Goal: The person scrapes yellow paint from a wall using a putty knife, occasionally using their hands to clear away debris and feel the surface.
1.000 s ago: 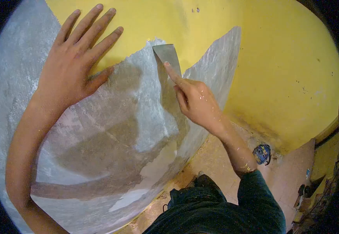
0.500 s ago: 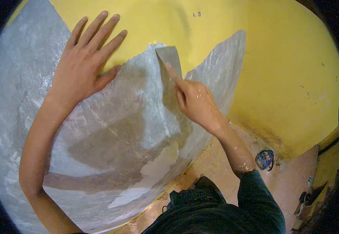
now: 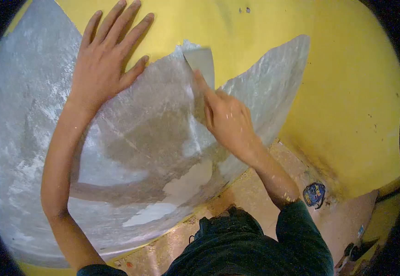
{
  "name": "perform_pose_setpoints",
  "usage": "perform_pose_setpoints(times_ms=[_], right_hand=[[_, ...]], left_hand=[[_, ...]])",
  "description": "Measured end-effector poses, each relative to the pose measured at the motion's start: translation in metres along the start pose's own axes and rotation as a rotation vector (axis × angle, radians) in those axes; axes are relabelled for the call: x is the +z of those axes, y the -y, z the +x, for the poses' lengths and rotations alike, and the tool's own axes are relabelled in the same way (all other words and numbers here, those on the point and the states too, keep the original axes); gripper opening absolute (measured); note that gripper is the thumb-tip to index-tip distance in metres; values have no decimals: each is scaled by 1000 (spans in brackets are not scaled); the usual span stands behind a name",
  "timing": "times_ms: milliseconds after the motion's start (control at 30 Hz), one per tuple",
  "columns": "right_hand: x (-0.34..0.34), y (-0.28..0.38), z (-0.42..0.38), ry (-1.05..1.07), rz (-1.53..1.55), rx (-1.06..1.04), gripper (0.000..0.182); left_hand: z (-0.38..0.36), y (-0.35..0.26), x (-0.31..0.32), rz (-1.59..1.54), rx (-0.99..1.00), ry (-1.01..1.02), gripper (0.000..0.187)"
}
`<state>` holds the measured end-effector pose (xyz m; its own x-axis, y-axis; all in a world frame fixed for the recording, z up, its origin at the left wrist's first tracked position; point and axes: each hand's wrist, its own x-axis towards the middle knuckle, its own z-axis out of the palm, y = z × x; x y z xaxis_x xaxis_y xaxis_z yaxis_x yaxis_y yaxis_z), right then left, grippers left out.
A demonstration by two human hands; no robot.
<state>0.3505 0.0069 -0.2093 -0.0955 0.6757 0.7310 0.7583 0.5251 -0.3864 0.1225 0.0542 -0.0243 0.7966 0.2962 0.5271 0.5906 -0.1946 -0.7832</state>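
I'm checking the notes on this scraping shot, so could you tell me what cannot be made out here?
Head view only:
- Scraper handle: hidden inside the right hand.
- Blade edge: motion-blurred.
- Blue object on the floor: too small to identify.
- Left hand fingertips: cut off by the top edge.

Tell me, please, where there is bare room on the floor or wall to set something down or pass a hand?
Floor: the bare strip between the wall's foot and the blue object, beside the right forearm. Wall: open yellow paint right of the scraper, and scraped grey left of the left hand. Crowded between the left hand and right hand.
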Motion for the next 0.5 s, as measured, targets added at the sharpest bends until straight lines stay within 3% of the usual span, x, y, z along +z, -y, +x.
perform_pose_setpoints(times_ms=[67, 267, 367, 433, 500], right_hand=[[2, -6, -3, 56, -7, 24, 73], [2, -3, 15, -47, 43, 19, 80], [3, -13, 9, 87, 20, 32, 81], [10, -12, 25, -185, 141, -116, 80], [-3, -6, 22, -80, 95, -72, 77]], left_hand=[[2, -3, 2, 12, -35, 17, 68], [10, -9, 1, -7, -65, 16, 70], [11, -14, 3, -8, -78, 22, 71], [13, -18, 3, -17, -108, -2, 71], [12, -20, 4, -40, -107, -4, 71]])
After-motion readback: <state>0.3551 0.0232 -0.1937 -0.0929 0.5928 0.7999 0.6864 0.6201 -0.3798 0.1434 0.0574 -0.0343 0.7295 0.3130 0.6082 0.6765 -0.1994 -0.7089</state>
